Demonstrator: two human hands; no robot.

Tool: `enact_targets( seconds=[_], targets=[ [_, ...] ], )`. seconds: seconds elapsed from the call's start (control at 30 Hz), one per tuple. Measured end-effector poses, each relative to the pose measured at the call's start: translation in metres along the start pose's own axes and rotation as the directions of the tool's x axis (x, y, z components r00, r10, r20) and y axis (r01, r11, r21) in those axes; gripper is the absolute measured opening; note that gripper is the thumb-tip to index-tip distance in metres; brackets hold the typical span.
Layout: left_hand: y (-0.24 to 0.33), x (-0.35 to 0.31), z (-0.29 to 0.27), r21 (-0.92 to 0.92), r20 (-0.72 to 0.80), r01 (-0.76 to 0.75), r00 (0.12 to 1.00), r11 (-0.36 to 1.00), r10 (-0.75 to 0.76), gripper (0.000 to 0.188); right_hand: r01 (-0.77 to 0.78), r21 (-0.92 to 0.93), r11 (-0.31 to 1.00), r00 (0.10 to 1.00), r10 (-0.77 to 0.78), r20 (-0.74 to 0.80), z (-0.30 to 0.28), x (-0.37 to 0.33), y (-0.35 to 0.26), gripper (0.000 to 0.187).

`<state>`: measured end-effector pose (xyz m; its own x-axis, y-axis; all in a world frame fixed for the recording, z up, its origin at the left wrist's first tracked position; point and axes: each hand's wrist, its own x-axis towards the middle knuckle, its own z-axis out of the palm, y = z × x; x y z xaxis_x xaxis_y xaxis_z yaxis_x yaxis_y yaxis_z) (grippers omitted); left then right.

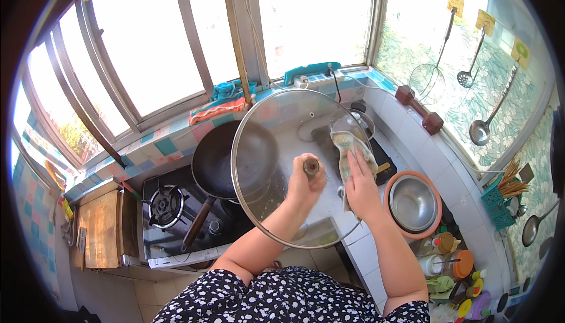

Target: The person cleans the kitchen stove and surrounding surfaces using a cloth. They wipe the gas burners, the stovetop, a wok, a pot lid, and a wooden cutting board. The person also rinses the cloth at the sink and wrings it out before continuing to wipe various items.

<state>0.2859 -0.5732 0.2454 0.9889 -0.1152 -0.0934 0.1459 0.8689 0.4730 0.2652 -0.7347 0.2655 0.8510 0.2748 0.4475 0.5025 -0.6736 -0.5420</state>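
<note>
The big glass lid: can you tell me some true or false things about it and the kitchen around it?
1. The left hand holds the glass lid by its knob. True.
2. The right hand presses a cloth against the lid. True.
3. The black wok is full of vegetables. False: nothing shows inside it.
4. The metal bowl sits on the stove burner. False: it sits in an orange basin on the tiled counter at the right.
5. Ladles and a strainer hang on the right wall. True.
</note>
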Motion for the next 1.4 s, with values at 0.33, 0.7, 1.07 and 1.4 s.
enact_targets(
  seconds=[0.33,0.7,1.07,1.4],
  targets=[
    [-0.021,0.011,-0.022,-0.085,0.105,0.051,0.994,0.995,-0.042,0.018,0.324,0.396,0.859,0.903,-0.405,0.140,0.019,-0.023,-0.089,0.056],
    [-0.026,-0.017,0.053,-0.151,-0.331,-0.028,0.943,0.988,-0.023,0.019,0.141,0.297,0.944,0.988,-0.115,-0.105,0.023,0.035,-0.034,0.054],
    [-0.015,0.020,-0.016,0.158,-0.156,-0.023,0.987,0.987,0.048,0.017,0.377,0.551,0.744,0.824,-0.542,0.168,0.034,-0.033,-0.070,0.053],
    [-0.020,-0.005,0.006,0.090,-0.042,-0.047,0.998,0.995,0.051,0.013,0.411,-0.062,0.910,0.889,-0.415,-0.196,0.009,0.081,-0.047,0.061]
  ],
)
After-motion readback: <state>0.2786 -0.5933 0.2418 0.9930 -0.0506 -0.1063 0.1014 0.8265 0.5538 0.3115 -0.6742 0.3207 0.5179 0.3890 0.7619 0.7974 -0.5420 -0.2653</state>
